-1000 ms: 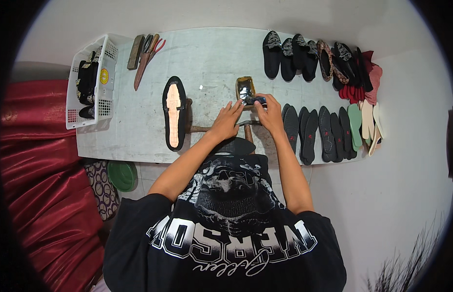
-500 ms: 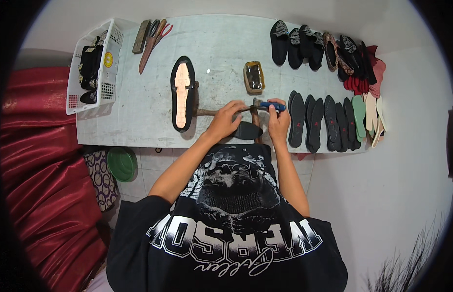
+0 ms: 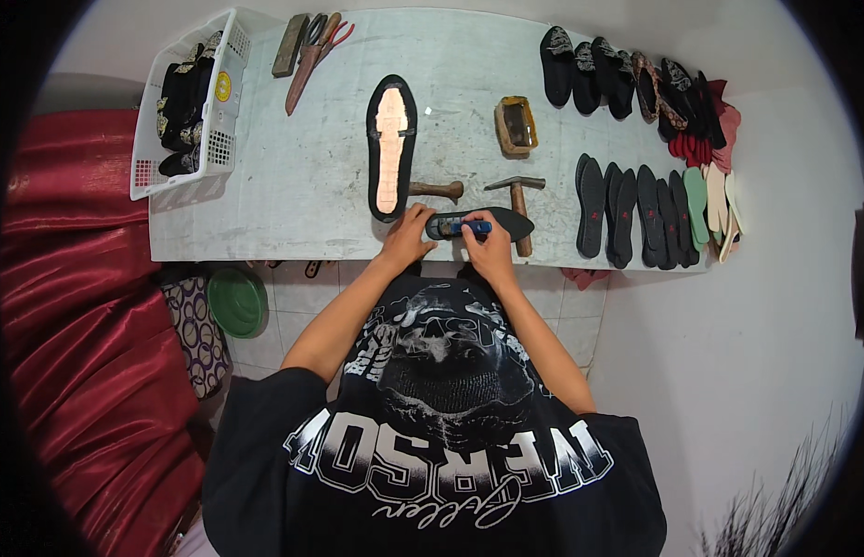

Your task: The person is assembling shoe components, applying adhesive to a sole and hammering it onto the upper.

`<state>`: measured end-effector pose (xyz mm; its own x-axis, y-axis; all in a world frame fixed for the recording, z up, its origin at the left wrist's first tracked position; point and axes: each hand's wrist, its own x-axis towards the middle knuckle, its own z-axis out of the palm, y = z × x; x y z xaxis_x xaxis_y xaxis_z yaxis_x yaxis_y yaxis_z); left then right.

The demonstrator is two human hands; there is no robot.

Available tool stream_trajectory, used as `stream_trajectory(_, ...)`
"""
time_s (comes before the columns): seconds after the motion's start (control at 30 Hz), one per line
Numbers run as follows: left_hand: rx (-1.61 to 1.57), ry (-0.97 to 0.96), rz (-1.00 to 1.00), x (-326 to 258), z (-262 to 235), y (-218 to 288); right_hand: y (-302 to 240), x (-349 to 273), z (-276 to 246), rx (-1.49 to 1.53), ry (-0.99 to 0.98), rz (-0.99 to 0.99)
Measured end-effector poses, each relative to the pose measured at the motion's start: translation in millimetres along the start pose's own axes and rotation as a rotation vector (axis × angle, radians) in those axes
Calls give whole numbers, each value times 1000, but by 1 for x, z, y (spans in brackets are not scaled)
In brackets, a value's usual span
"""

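Observation:
A black shoe sole (image 3: 514,223) lies crosswise near the table's front edge. My left hand (image 3: 406,239) is closed at its left end, fingertips on the rim. In my right hand (image 3: 490,255) is a short blue-handled brush (image 3: 477,226), its head down on the left part of the sole. Behind my left hand lies a shoe bottom (image 3: 377,158), black-rimmed with a pale tan middle. A wooden-handled tool (image 3: 438,190) rests beside it. A hammer (image 3: 518,200) lies by the sole, its handle partly hidden behind it. Farther back sits a yellowish tub (image 3: 528,139) of dark glue-like stuff.
A white basket (image 3: 219,125) of shoes stands at the far left. Near it lie a block (image 3: 291,46), red-handled pliers (image 3: 335,39) and a sheathed blade (image 3: 303,79). Several insoles (image 3: 590,204) and black shoes (image 3: 556,70) line the right side.
My right hand has brought the brush leftward from over the hammer onto the sole. My left hand has shifted to the sole's left end. The whole view has shifted slightly.

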<state>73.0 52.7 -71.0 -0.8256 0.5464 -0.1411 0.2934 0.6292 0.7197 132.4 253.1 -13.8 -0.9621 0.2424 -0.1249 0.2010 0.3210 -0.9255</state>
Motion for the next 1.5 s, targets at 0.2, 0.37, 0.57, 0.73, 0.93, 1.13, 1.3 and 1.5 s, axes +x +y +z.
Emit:
stream_trajectory(0.2, -111, 7, 2, -5, 1, -29, -18, -5, 36, -72, 19, -34)
stream_trajectory(0.37, -232, 37, -20, -13, 7, -54, -8, -15, 65, -79, 28, -82)
stream_trajectory(0.57, -279, 25, -81, -14, 8, -60, -8, -11, 70, -67, 57, -94)
stream_trajectory(0.73, -301, 121, -66, -19, 14, -67, -3, 0, 70, -98, -36, -137)
stream_trajectory(0.93, -253, 122, -106, -22, 13, -59, -3, 6, 53, -84, -243, -182)
stream_trajectory(1.13, -210, 166, -38, -21, 16, -60, -17, 20, 47, -97, -197, -140)
stream_trajectory(1.3, -190, 167, -47, -23, 19, -57, 0, 16, 57, -129, -275, -300)
stream_trajectory(1.5, -224, 107, -46, -27, 11, -52, -10, 20, 40, -187, -462, -171)
